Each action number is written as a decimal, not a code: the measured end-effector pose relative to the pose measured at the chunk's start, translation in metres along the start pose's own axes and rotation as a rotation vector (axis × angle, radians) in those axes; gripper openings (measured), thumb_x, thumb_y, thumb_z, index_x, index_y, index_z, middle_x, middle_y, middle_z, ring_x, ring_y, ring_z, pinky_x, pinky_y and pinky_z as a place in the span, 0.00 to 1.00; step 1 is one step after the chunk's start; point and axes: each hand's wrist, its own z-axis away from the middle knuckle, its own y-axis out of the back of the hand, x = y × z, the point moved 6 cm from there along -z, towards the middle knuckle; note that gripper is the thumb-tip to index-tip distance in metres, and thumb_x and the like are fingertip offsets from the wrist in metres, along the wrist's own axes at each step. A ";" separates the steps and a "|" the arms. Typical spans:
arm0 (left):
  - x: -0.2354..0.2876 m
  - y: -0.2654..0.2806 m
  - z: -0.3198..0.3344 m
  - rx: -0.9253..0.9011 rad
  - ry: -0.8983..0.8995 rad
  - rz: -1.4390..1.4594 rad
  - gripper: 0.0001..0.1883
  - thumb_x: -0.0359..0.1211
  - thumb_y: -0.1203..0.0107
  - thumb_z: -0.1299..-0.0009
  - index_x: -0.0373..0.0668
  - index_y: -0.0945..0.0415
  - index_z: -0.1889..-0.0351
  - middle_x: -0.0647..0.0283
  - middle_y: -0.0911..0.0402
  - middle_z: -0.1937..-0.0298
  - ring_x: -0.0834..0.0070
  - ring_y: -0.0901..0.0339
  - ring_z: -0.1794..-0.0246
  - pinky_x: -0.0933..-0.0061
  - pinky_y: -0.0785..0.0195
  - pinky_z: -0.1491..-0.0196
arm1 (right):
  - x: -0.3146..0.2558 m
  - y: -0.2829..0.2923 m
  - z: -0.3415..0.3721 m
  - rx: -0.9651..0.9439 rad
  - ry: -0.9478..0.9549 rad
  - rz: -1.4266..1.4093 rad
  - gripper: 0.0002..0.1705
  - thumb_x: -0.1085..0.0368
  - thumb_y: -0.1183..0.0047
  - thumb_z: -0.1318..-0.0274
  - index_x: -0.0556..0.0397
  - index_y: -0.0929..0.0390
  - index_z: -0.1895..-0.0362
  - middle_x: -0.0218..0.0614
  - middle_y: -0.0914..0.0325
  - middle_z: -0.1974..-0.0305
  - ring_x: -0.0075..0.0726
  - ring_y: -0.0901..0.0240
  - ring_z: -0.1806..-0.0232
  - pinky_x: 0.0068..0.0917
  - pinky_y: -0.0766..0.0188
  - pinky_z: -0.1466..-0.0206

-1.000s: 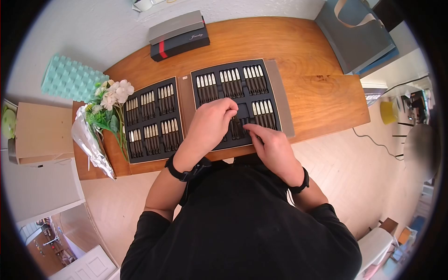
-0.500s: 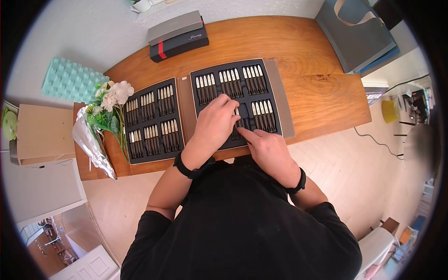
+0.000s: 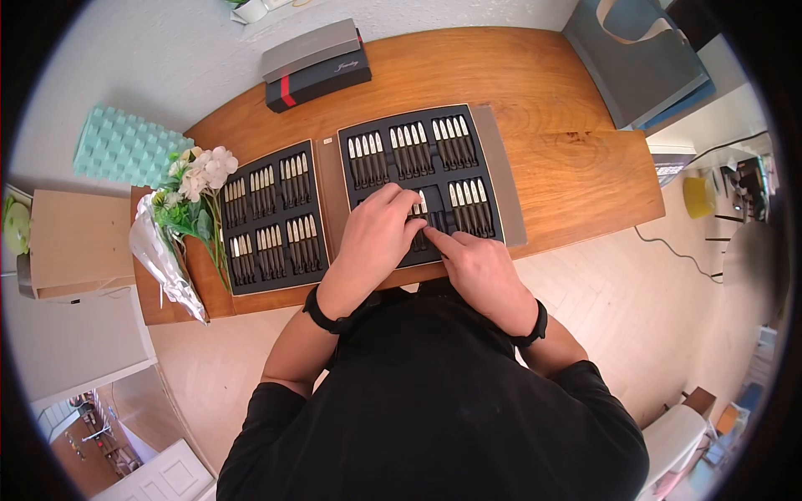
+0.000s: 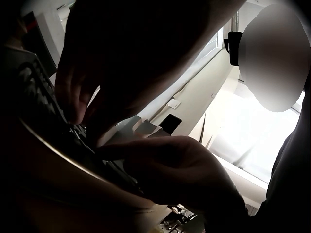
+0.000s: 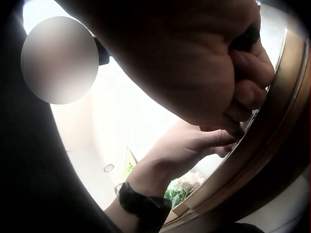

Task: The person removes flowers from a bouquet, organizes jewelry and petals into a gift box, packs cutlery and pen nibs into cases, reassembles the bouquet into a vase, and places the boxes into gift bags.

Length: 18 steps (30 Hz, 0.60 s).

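A folding display case (image 3: 502, 179) lies spread on the table, its black trays divided into compartments. Slim dark pieces with pale pointed tips (image 3: 470, 200) stand in rows in most of them. My left hand (image 3: 380, 230) is over the near middle compartment of the right tray, thumb and forefinger pinching one slim pale-tipped piece (image 3: 423, 203). My right hand (image 3: 487, 275) comes in from the right with its straight index finger on the lower part of that piece. In the right wrist view its other fingers (image 5: 250, 94) are curled. My left hand hides the compartment beside it.
A flower bouquet (image 3: 209, 171) in silver wrap lies left of the case. A teal bumpy foam block (image 3: 125, 146) leans on the wall. At the back of the wooden table (image 3: 576, 175) stand a dark box with a red ribbon (image 3: 334, 75) and a grey bag (image 3: 631, 75).
A pale-tipped piece now shows at my left fingertips in the compartment. My right index finger has shifted left and straightened onto it. My left hand has moved slightly down.
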 end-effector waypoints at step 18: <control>0.001 0.003 0.007 -0.034 0.004 -0.013 0.18 0.27 0.21 0.33 0.38 0.13 0.47 0.55 0.15 0.52 0.51 0.12 0.55 0.53 0.17 0.51 | -0.006 0.003 -0.004 -0.099 0.021 0.171 0.28 0.72 0.39 0.36 0.53 0.11 0.31 0.38 0.17 0.70 0.47 0.11 0.69 0.42 0.16 0.66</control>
